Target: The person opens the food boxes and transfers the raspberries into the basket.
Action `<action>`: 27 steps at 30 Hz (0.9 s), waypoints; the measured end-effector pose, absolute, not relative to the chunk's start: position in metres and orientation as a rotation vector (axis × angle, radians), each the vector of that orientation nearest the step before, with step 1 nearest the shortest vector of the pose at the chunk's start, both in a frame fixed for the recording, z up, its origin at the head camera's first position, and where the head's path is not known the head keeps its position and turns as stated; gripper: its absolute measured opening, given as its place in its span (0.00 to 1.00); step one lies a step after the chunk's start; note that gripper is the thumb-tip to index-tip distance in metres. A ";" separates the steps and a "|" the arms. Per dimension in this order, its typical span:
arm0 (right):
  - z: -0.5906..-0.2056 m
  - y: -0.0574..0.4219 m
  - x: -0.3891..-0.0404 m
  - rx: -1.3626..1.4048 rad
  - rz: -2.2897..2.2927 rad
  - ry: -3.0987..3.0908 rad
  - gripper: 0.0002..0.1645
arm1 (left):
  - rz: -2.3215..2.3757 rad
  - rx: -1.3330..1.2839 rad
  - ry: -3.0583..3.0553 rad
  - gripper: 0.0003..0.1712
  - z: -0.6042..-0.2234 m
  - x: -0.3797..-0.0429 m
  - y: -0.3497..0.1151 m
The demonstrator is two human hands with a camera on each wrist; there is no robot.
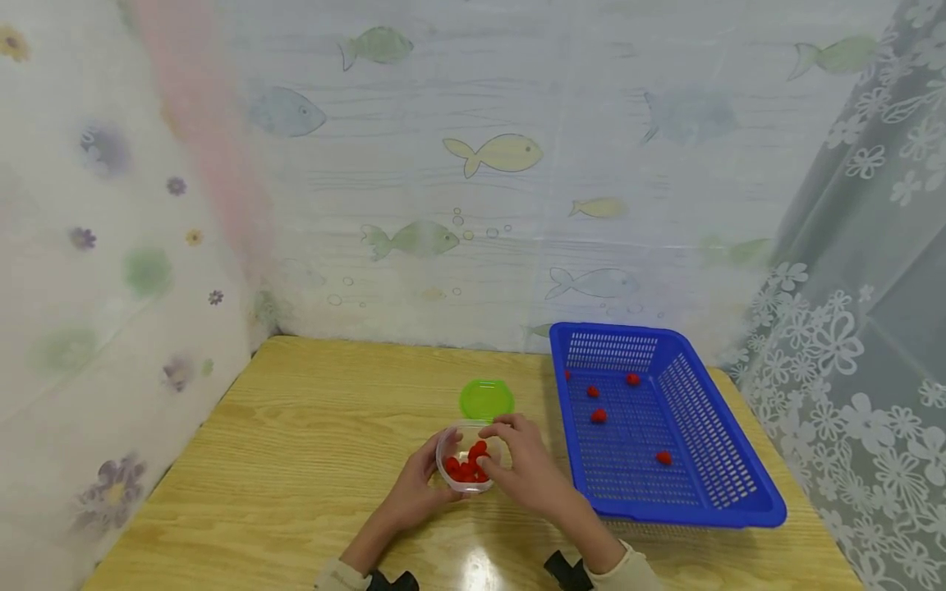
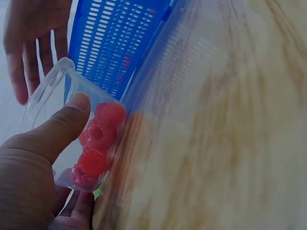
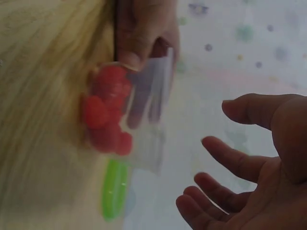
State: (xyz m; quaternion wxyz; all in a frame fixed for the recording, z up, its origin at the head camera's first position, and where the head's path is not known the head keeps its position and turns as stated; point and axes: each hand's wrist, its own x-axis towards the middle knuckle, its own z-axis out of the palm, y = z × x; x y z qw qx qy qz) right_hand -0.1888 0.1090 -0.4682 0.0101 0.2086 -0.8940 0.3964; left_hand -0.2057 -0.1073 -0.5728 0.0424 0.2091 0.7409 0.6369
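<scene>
My left hand (image 1: pixel 415 494) grips a clear plastic tub (image 1: pixel 473 487) that stands on the table, with its thumb and fingers around the wall. Several red raspberries (image 1: pixel 464 471) lie heaped in the bottom of the tub, also visible through its side in the left wrist view. Above the tub's right side is my right hand (image 1: pixel 530 468). In the right wrist view its fingers are spread apart and nothing is between them. A bright green lid (image 1: pixel 486 400) lies flat just behind the tub.
A blue slotted plastic basket (image 1: pixel 665 515) stands to the right, with several raspberries (image 1: pixel 599 416) scattered on its floor. The wood-grain table (image 1: pixel 318 427) meets a fish-patterned curtain (image 1: pixel 414 304) at the back. A lacy curtain (image 1: pixel 850 410) hangs on the right.
</scene>
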 end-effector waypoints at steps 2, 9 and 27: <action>-0.476 0.105 -0.191 0.617 1.239 -2.797 0.17 | 1.941 0.640 2.273 0.53 -0.573 -0.206 -0.107; -0.497 0.098 -0.201 0.563 1.147 -2.866 0.22 | 1.936 0.625 2.272 0.54 -0.572 -0.206 -0.107; -0.502 0.079 -0.226 0.411 0.957 -3.005 0.06 | 1.941 0.648 2.261 0.55 -0.572 -0.206 -0.108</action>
